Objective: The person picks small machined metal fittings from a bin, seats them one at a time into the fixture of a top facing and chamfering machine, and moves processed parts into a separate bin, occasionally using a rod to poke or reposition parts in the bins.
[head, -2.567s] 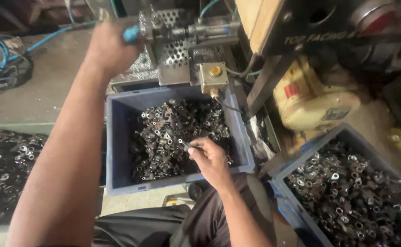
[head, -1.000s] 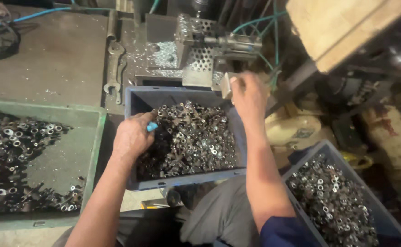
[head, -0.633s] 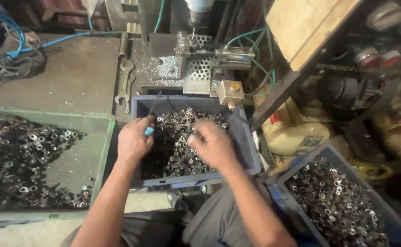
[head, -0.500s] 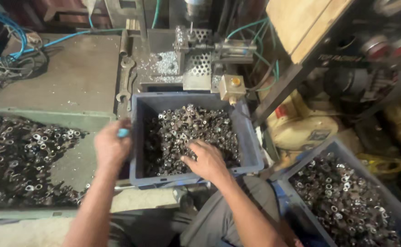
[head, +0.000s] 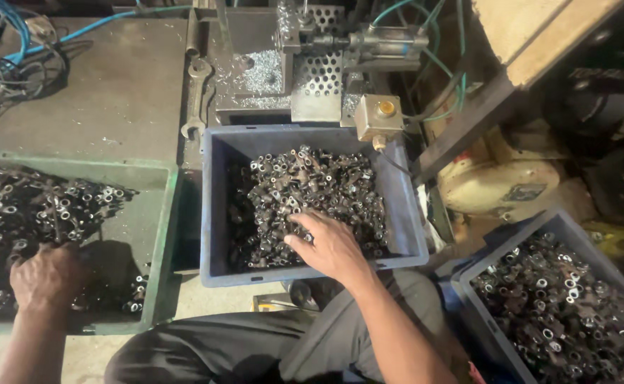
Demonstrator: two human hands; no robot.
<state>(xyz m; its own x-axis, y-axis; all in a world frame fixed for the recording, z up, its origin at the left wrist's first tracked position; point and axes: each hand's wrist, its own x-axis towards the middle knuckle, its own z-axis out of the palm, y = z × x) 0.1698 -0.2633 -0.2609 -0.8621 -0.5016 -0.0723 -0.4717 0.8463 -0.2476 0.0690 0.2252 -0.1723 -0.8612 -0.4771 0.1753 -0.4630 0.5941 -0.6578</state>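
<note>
My right hand (head: 330,245) lies palm down on a heap of small dark metal fittings (head: 305,181) inside a blue plastic bin (head: 212,206) in front of me, fingertips pressed into the pile. My left hand (head: 45,277) has its knuckles up and its fingers curled among similar fittings (head: 49,206) in a green tray (head: 164,235) at the left. What the left fingers enclose is hidden.
A second blue bin (head: 493,259) of fittings stands at the lower right. Behind the middle bin is a machine with a perforated plate (head: 319,67), a box with a yellow button (head: 377,114), a wrench (head: 197,99) and hoses. A cream motor housing (head: 497,185) sits right.
My left hand has moved from the blue bin's left edge down into the green tray, and the blue item it held no longer shows. My right hand stays on the pile in the bin.
</note>
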